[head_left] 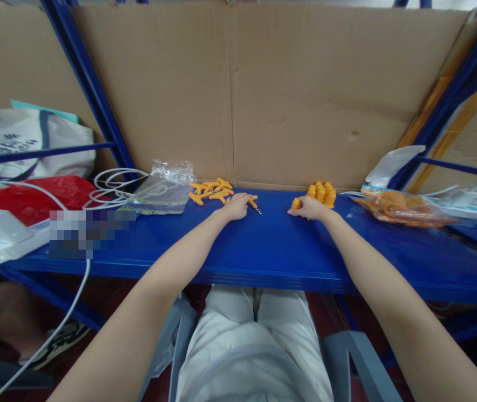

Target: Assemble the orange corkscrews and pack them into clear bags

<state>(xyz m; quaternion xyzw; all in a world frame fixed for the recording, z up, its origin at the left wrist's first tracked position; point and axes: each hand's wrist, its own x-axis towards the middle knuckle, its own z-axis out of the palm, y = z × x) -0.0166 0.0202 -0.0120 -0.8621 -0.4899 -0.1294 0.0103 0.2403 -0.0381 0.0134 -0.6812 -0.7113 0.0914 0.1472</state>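
My left hand (236,207) is closed on a corkscrew (254,199) with an orange handle, its metal spiral pointing right and down just over the blue tabletop. Beside that hand, to the left, lies a loose pile of orange T-handled corkscrews (221,193). With its fingers wrapped round it, my right hand (311,209) grips a small orange plastic piece (296,204); the fingers hide part of its shape. Just behind the right hand, several similar rounded orange pieces (322,191) stand grouped together. A stretch of tabletop separates the two hands.
A clear plastic bag (165,192) lies left of the corkscrews, near coiled white cable (110,187) and a white power strip (20,237). On the right is a bag of orange parts (405,206). Cardboard (305,100) walls the back of the blue table (259,245). Another person's leg (12,318) shows lower left.
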